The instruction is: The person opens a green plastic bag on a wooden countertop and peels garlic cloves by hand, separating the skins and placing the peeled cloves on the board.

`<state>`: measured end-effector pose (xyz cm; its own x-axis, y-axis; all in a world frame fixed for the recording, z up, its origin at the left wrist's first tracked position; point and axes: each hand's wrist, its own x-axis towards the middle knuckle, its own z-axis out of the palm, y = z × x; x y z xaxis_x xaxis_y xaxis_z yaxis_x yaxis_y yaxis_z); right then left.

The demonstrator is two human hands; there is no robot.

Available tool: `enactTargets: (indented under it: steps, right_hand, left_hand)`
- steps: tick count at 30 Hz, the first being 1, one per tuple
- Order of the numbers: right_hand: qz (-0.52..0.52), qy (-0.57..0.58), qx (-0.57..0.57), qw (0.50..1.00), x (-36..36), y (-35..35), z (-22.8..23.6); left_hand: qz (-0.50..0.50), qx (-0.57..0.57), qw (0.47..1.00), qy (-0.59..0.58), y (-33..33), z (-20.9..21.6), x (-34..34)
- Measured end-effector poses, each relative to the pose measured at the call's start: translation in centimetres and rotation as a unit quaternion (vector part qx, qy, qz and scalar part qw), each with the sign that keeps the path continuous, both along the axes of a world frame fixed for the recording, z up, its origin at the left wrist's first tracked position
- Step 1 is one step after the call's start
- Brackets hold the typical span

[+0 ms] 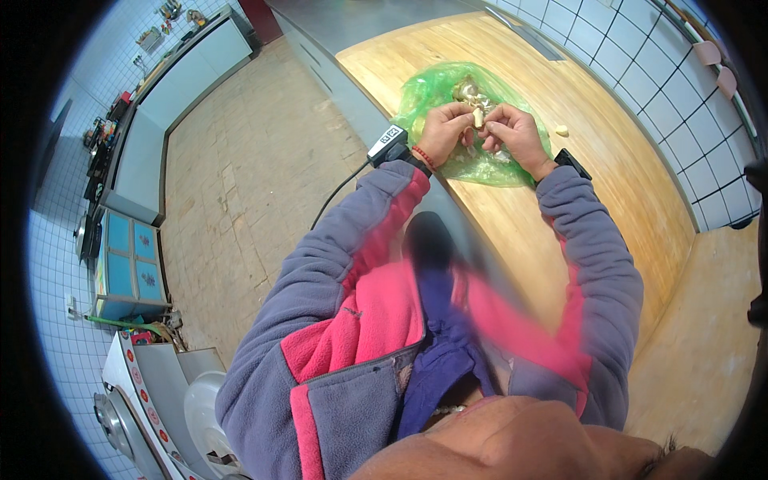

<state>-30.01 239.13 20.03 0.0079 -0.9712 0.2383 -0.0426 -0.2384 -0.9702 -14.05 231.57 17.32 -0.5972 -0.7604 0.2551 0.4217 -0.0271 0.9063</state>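
Note:
A pale garlic clove (478,118) is pinched between the fingertips of my two hands, over a green plastic bag. My left hand (448,130) comes at it from the left, thumb and forefinger closed on it. From the other side, my right hand (516,138) closes its fingertips on the clove's edge. The crumpled green plastic bag (440,78) lies spread on the wooden counter under both hands. Garlic bulbs and papery skins (470,92) rest on the bag just beyond my fingers. To the right of my right hand, a single clove (562,130) lies on the bare wood.
The wooden counter (624,188) runs along a white tiled wall (640,48). A flat grey strip (528,36) lies at its far side. A black cable (340,192) hangs from a device (390,144) at my left wrist. Across the floor stand cabinets (136,180).

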Motion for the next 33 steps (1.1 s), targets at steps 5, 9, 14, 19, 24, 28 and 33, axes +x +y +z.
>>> enactTargets:
  steps: [5, 9, 14, 19, 24, 28, 33]
  right_hand:
    - [-0.033, 0.033, 0.01, 0.999, 0.8, 0.5, 0.3]
    - [-0.044, 0.102, -0.048, 0.993, 1.1, 0.6, 0.7]
    - [-0.285, 0.367, -0.167, 0.87, -4.7, 0.3, 2.9]
    - [-0.318, 0.573, 0.035, 0.755, -11.3, 0.4, 2.8]
    - [-0.296, 0.64, 0.098, 0.702, -10.9, 1.5, 3.1]
    - [-0.371, 0.568, -0.144, 0.721, -5.5, 1.0, 3.9]
    - [-0.212, 0.429, -0.177, 0.86, 1.7, 0.4, 1.3]
  left_hand:
    - [0.004, -0.036, 0.999, -0.023, -0.1, 0.0, -0.1]
    - [0.018, -0.055, 0.997, -0.046, -0.1, -0.3, -0.1]
    - [0.121, -0.135, 0.982, -0.059, -0.9, -1.0, -0.2]
    - [0.235, -0.244, 0.93, -0.141, -4.1, 0.0, 0.6]
    - [0.232, -0.414, 0.86, -0.19, -3.9, 0.6, -0.2]
    - [0.209, -0.463, 0.831, -0.228, -2.7, 0.7, -0.2]
    - [0.201, -0.474, 0.83, -0.213, -2.1, 0.6, 0.3]
